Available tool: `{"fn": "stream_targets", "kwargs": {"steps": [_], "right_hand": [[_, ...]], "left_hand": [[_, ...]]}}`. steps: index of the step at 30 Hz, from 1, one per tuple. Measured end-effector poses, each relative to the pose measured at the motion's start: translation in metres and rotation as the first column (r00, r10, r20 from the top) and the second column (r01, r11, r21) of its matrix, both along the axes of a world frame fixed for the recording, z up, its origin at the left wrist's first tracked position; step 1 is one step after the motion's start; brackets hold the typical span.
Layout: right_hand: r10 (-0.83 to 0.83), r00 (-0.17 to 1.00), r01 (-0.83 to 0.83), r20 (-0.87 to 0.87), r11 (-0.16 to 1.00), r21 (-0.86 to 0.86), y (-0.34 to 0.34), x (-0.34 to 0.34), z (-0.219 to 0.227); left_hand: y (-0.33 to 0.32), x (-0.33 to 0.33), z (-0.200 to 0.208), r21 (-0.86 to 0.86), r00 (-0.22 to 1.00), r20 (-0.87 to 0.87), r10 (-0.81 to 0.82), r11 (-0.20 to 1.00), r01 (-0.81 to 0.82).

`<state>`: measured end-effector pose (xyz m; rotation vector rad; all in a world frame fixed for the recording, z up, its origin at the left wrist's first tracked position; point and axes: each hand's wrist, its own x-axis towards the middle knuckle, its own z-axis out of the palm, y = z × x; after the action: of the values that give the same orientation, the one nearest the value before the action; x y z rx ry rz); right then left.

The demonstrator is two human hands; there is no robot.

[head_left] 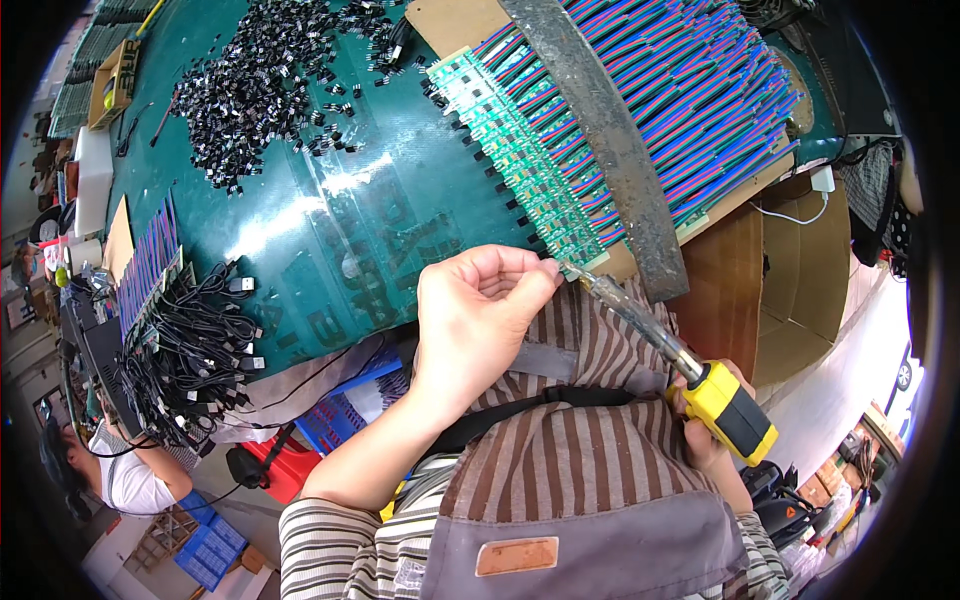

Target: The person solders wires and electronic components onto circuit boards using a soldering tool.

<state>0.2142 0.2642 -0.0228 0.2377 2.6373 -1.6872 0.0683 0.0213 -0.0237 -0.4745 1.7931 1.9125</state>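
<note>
My left hand (470,325) is closed in a pinch at the near corner of a green circuit board panel (520,155). Whatever sits between its fingertips is too small to make out. My right hand (708,440) grips a yellow and black soldering gun (732,410), its long barrel pointing up and left so that the tip lies close to the left fingertips and the board's corner. Small black connectors line the panel's left edge. From its other side run rows of red, blue and black wires (700,110). A curved, worn metal bar (610,130) lies across these wires.
Loose black connectors (250,90) are heaped on the green table mat (370,220). At the left, black USB cables (190,350) hang in a bundle by the table edge. An open cardboard box (800,270) stands at right. Another person (135,470) sits at far left.
</note>
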Motion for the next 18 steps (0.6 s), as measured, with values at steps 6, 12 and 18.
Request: {"fn": "stream_targets", "kwargs": {"steps": [6,12,18], "right_hand": [[0.109,0.992,-0.105,-0.056,0.993,0.058,0.0068,0.002,-0.0028],[0.153,0.982,-0.144,-0.108,0.986,0.089,0.0089,0.0026,-0.0043],[0.144,0.985,-0.134,-0.1,0.986,0.1,0.0088,0.0037,-0.0047]], "left_hand": [[0.0,-0.0018,-0.0017,0.035,0.999,0.025,0.038,0.999,-0.039],[-0.0003,-0.0011,-0.0018,0.046,0.999,0.028,0.041,0.998,-0.042],[-0.004,-0.003,-0.0019,-0.008,0.999,0.03,-0.033,0.999,0.033]]}}
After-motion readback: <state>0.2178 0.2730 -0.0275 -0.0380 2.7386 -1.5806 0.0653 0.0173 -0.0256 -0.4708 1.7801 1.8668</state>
